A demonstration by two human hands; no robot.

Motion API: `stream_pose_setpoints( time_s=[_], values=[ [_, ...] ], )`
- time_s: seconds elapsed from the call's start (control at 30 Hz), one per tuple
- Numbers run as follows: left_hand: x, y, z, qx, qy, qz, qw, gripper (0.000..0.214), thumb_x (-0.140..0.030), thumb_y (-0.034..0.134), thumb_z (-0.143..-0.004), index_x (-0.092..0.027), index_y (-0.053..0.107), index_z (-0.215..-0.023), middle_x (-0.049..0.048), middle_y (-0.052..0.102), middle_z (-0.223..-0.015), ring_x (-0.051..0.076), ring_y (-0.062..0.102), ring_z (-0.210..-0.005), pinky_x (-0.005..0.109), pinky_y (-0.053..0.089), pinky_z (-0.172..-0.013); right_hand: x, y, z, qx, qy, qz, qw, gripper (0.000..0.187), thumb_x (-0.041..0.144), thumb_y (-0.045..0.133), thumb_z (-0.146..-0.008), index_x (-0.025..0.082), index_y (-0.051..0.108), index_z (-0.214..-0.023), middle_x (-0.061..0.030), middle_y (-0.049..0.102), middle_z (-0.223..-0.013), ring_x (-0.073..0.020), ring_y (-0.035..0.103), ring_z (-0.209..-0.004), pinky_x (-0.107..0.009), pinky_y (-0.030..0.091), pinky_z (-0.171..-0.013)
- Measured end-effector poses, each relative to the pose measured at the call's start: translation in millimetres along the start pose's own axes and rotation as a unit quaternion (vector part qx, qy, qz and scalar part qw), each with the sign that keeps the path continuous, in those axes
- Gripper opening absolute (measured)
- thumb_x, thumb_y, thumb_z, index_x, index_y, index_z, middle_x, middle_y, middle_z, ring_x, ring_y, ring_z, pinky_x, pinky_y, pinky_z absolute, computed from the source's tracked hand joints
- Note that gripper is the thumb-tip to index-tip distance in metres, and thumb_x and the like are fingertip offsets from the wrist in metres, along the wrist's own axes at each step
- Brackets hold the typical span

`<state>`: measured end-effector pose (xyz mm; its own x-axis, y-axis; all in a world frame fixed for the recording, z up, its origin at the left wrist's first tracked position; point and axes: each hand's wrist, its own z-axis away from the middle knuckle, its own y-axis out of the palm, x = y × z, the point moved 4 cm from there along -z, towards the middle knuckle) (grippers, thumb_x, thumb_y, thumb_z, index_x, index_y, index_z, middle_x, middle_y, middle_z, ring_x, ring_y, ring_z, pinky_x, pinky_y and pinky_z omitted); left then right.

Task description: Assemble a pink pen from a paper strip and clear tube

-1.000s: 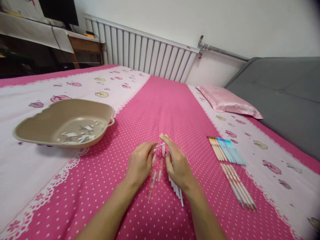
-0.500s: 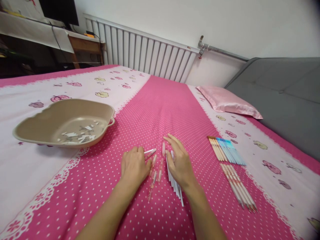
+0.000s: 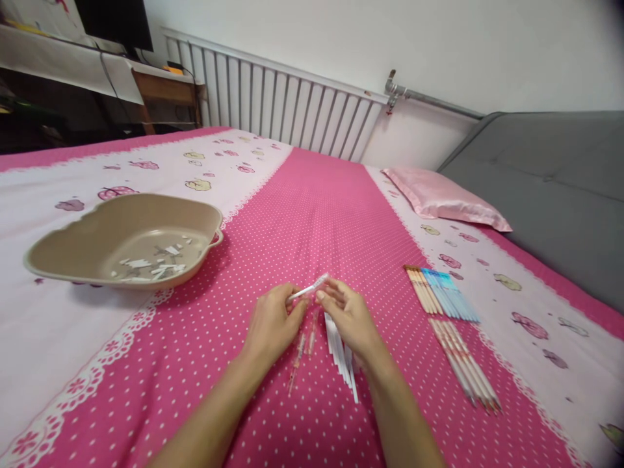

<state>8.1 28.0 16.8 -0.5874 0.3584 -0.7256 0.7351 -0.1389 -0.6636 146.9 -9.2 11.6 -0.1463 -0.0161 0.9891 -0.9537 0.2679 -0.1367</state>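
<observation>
My left hand (image 3: 271,322) and my right hand (image 3: 349,320) meet over the pink dotted bedspread (image 3: 322,214), both pinched on one thin white pen tube (image 3: 308,290) held slanted just above the cloth. Below the fingers lie a few clear pen parts with pink ends (image 3: 302,344). A row of white tubes (image 3: 341,354) lies under my right wrist. A beige heart-shaped tray (image 3: 124,239) with several small white and grey pieces sits to the left.
Right of my hands lie bundles of pens: tan ones (image 3: 423,290), blue ones (image 3: 451,294) and white-and-red ones (image 3: 465,364). A pink pillow (image 3: 443,198) lies further back, beside a grey sofa (image 3: 556,182). A white radiator (image 3: 273,107) lines the far wall.
Both hands were lying low on the cloth half a second ago, the right one open. Now they have lifted and closed together on the white tube.
</observation>
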Motion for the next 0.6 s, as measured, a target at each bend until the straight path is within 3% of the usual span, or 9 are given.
stream_pose_setpoints(
  time_s=[0.13,0.37,0.47,0.6],
  values=[
    [-5,3.8,1,0.019,0.017,0.049,0.998,0.021,-0.033,0.047,-0.082,-0.017,0.061,-0.078,0.0015,0.061,-0.070,0.015,0.052,-0.063,0.025,0.033,-0.057,3,6,1,0.032,0.011,-0.071,0.997,0.025,0.038,0.065,-0.074,0.016,0.061,-0.087,-0.0053,0.067,-0.086,-0.0175,0.063,-0.082,-0.031,0.047,-0.078],
    [-5,3.5,4,0.019,0.030,0.072,0.997,0.022,-0.031,0.047,-0.082,-0.018,0.053,-0.098,0.0056,0.061,-0.090,0.018,0.054,-0.079,0.030,0.039,-0.069,9,-4,2,-0.035,0.025,-0.131,0.990,0.024,0.037,0.068,-0.072,0.017,0.058,-0.080,0.0008,0.063,-0.072,-0.0113,0.059,-0.069,-0.024,0.045,-0.067],
    [-3,3.4,6,0.030,0.026,0.058,0.998,0.012,-0.026,0.037,-0.086,-0.019,0.047,-0.085,0.0020,0.054,-0.079,0.016,0.050,-0.071,0.029,0.036,-0.064,14,-9,3,-0.095,0.039,-0.169,0.980,0.023,0.036,0.069,-0.071,0.017,0.058,-0.078,0.0014,0.063,-0.072,-0.0092,0.059,-0.065,-0.021,0.045,-0.063],
    [-2,5.9,6,0.041,0.045,0.063,0.996,0.021,-0.022,0.027,-0.089,-0.020,0.042,-0.074,0.0007,0.047,-0.074,0.015,0.046,-0.069,0.029,0.035,-0.064,19,-12,3,-0.143,0.041,-0.208,0.967,0.023,0.033,0.072,-0.067,0.017,0.060,-0.078,0.0013,0.064,-0.073,-0.0075,0.058,-0.065,-0.018,0.045,-0.061]
  ],
)
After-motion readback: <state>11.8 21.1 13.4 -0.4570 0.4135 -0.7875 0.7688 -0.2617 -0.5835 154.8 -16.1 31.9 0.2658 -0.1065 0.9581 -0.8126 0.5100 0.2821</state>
